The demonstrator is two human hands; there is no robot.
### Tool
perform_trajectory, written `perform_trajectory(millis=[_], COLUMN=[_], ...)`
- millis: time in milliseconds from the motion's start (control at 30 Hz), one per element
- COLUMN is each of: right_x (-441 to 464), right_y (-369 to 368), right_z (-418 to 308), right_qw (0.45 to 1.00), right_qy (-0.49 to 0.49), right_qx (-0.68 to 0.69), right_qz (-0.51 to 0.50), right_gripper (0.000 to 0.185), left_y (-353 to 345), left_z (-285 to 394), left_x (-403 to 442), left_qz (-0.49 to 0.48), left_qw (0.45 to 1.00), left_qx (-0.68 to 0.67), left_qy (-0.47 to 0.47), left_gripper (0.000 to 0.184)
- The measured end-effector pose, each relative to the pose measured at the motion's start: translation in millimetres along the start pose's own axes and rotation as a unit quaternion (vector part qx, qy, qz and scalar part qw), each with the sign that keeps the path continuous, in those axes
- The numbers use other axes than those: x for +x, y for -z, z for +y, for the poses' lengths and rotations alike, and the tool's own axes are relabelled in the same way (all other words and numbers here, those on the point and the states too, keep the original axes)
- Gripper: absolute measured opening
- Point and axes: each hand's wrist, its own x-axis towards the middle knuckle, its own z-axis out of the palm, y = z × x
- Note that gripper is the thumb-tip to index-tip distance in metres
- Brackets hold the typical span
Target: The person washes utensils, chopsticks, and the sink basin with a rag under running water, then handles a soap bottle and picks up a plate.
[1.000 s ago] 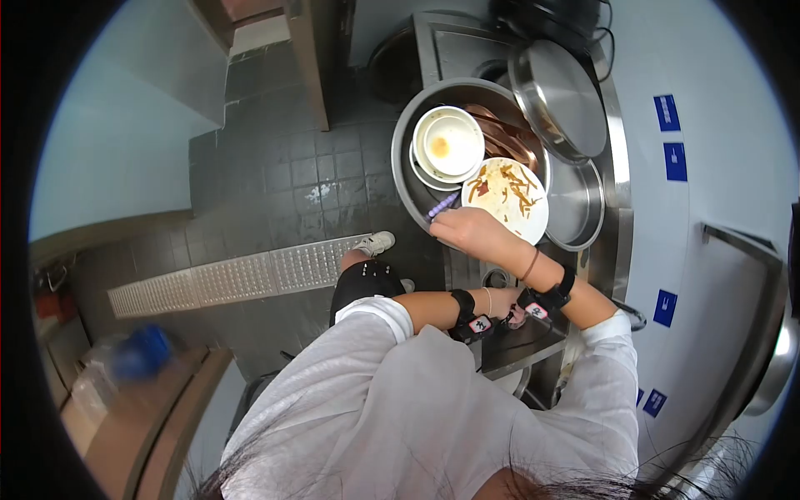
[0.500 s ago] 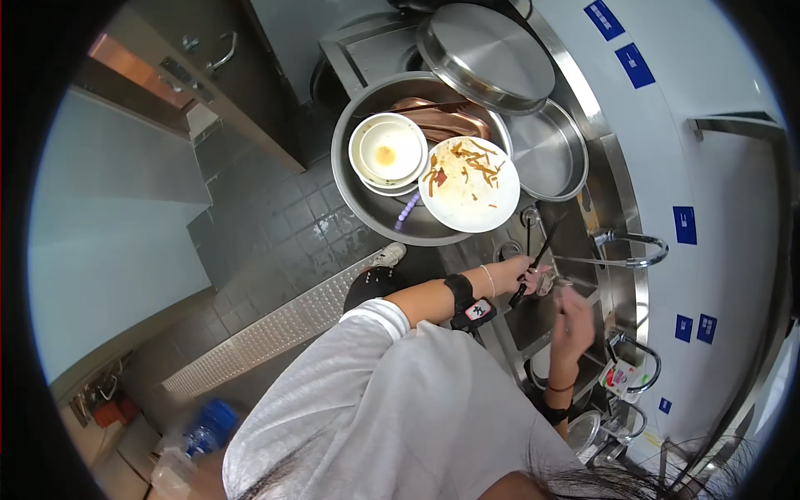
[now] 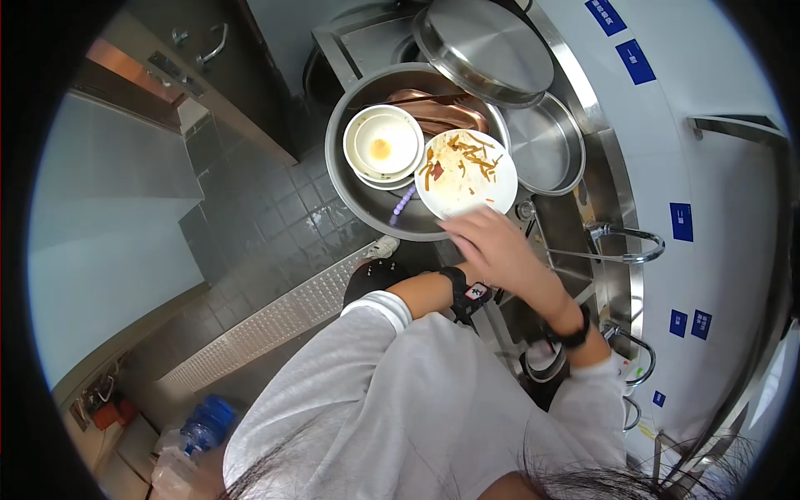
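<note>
My right hand (image 3: 497, 254) reaches across to the near rim of a white plate (image 3: 460, 185) smeared with sauce and orange-brown food strips. Its fingers are stretched out and blurred at the tips; whether they touch the rim I cannot tell. My left forearm (image 3: 417, 293) passes beneath it, and the left hand is mostly hidden behind the right. The plate rests in a large steel basin (image 3: 335, 154). Beside it are stacked white bowls (image 3: 384, 147), the top one holding a little yellowish liquid. A lilac beaded strand (image 3: 402, 206) and brownish, copper-toned items (image 3: 442, 115) also lie in the basin.
A round steel pan (image 3: 487, 50) leans over the basin's far edge, with another steel pan (image 3: 546, 146) below it. Chrome taps (image 3: 629, 246) line the sink counter along the wall. A perforated metal step (image 3: 275, 321) runs along the tiled floor.
My right hand has moved left and away from my body, from over the sink to the plate's rim. My left hand, earlier seen with long dark items, is now mostly covered.
</note>
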Motion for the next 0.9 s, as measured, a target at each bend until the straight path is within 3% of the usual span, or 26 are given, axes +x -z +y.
perform_trajectory(millis=[133,233,400,533,633,733,833,900], right_x=[67.4,85.2,98.9,104.1,109.7,114.6,105.9,95.9], right_y=[-77.3,-103.5,-116.0,-114.3,-104.2,-103.7,-118.0,-118.4], right_z=[44.2,57.5,70.5,73.9,64.5,64.5,64.1,61.0], right_qw=[0.975,0.933,0.946,0.972,0.993,0.98,0.939,0.941], right_qy=[0.104,0.083,0.085,0.108,0.062,0.11,0.173,0.17], right_qx=[-0.191,-0.337,-0.31,-0.193,-0.08,-0.164,-0.288,-0.279], right_qz=[-0.048,-0.093,-0.049,0.078,0.065,0.013,0.071,0.084], right_gripper=[0.03,0.033,0.018,0.018,0.022,0.02,0.019,0.026], left_y=[8.0,9.2,7.2,5.0,4.6,4.9,4.4,4.6], left_z=[-4.8,-9.4,-9.8,-8.3,-10.1,-12.0,-9.3,-6.6], left_x=[-41.7,-58.6,-75.9,-70.5,-63.1,-59.1,-53.5,-49.5], left_qz=[0.01,0.016,0.046,0.089,0.065,0.051,0.043,0.042], left_qw=[0.991,0.984,0.976,0.978,0.979,0.982,0.985,0.985], left_qx=[0.115,0.146,0.167,0.145,0.15,0.133,0.121,0.114], left_qy=[-0.068,-0.101,-0.134,-0.117,-0.119,-0.122,-0.119,-0.119], left_gripper=[0.015,0.017,0.024,0.032,0.031,0.029,0.028,0.027])
